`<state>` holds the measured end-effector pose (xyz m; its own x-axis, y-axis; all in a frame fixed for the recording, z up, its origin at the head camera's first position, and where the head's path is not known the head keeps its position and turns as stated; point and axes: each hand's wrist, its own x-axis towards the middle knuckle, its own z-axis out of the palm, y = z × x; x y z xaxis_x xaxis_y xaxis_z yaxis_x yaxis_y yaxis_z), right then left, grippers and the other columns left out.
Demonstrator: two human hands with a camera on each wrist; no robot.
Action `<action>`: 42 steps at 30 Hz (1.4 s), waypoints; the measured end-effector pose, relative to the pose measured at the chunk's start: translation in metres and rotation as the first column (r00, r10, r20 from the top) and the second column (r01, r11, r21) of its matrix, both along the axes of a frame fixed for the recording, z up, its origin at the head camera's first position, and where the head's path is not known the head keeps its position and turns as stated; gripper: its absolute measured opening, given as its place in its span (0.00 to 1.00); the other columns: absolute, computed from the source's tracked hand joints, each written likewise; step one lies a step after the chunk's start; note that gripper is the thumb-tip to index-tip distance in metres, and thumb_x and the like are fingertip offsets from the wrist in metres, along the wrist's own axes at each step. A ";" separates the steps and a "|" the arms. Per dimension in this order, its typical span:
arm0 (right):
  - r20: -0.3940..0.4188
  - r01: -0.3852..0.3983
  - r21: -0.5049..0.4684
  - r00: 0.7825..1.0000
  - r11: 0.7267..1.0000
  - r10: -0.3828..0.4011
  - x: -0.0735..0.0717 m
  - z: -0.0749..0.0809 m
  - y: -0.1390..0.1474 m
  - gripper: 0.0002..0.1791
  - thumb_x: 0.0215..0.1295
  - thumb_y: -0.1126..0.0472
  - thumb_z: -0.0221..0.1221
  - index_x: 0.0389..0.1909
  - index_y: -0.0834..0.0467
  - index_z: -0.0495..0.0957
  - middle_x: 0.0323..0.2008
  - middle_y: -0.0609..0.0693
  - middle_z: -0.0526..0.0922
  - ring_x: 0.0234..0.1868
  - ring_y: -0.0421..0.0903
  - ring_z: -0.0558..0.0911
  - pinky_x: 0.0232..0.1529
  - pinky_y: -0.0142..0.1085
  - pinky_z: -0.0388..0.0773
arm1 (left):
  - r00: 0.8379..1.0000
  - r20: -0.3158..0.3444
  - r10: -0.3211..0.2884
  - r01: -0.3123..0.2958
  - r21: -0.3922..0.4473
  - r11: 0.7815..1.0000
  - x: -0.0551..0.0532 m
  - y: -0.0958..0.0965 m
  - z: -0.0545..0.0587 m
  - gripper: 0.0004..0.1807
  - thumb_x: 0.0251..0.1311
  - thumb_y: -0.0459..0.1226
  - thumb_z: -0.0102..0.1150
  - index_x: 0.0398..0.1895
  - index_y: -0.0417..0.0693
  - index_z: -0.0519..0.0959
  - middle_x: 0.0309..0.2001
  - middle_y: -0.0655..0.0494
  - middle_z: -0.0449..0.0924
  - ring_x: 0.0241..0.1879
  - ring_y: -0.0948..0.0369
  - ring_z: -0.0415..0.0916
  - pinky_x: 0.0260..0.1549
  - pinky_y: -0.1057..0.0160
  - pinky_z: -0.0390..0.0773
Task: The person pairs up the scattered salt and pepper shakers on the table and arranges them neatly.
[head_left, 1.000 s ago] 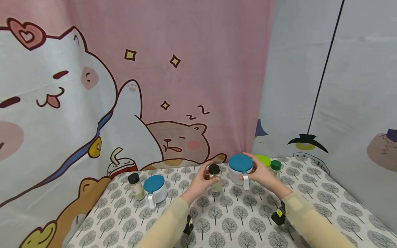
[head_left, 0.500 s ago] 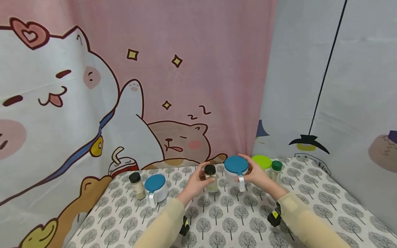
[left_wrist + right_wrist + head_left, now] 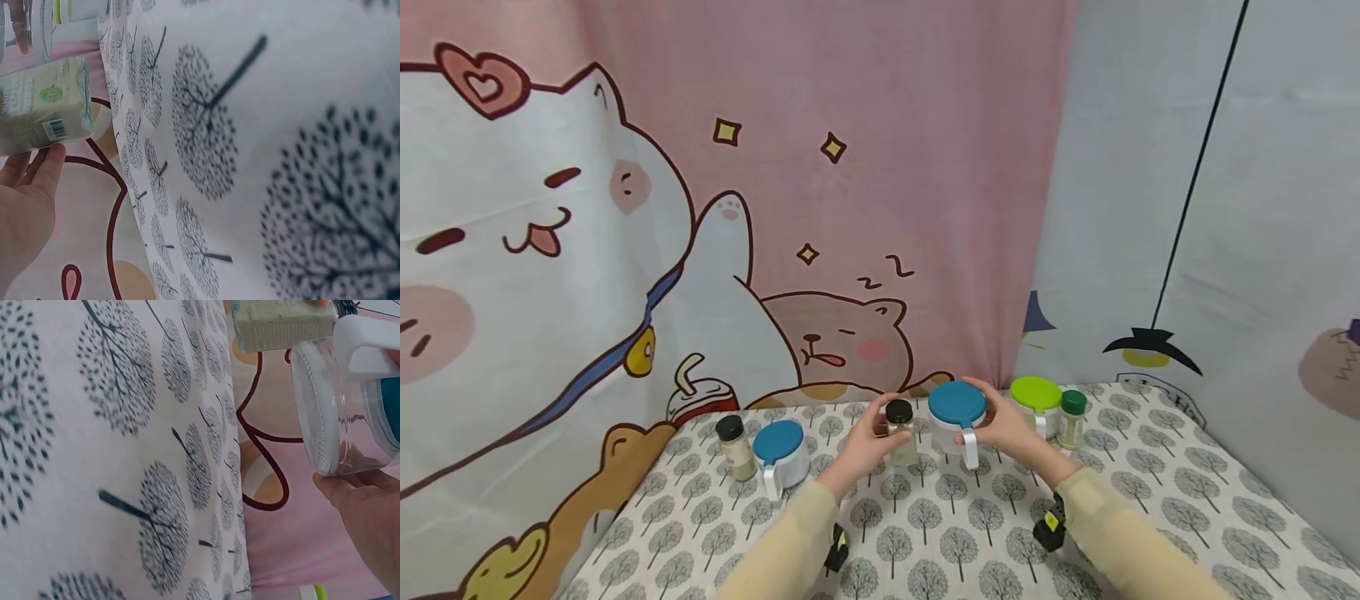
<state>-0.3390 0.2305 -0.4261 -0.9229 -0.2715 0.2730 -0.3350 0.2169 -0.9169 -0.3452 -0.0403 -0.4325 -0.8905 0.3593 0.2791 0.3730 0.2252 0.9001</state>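
My left hand (image 3: 863,446) grips a spice jar with a black lid (image 3: 899,411) between thumb and fingers. In the left wrist view this spice jar (image 3: 50,106) shows pale contents, a green label mark and a barcode, raised off the cloth. Just to its right, my right hand (image 3: 1006,429) holds a clear seasoning pot with a blue lid (image 3: 957,402) and a white handle. Seen from the right wrist, the seasoning pot (image 3: 344,425) is tipped toward the camera's side view, its base apart from the cloth. A small gap separates the two containers.
On the left stand another black-lidded spice jar (image 3: 737,454) and a blue-lidded pot (image 3: 781,454). To the right are a green-lidded pot (image 3: 1036,396) and a green-capped spice jar (image 3: 1071,423). A tree-print cloth (image 3: 958,533) covers the table; a curtain (image 3: 940,167) hangs behind.
Both hands have moved left together, carrying the spice jar and the blue-lidded pot. The green-lidded pot and green-capped jar on the right have come into fuller view.
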 end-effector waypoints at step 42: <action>0.037 -0.010 -0.046 0.999 0.999 0.012 -0.007 -0.017 -0.072 0.55 0.45 0.61 0.77 0.73 0.49 0.55 0.62 0.63 0.69 0.55 0.56 0.75 0.45 0.44 0.78 | 0.992 -0.039 0.118 -0.121 -0.069 0.990 -0.001 -0.077 -0.015 0.35 0.62 0.35 0.64 0.71 0.55 0.62 0.51 0.44 0.79 0.48 0.49 0.78 0.39 0.53 0.77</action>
<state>-0.3457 0.1587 -0.4427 -0.9296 -0.2697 0.2510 -0.3027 0.1705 -0.9377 -0.3465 -0.1169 -0.4473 -0.9182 0.2713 0.2885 0.3708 0.3331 0.8669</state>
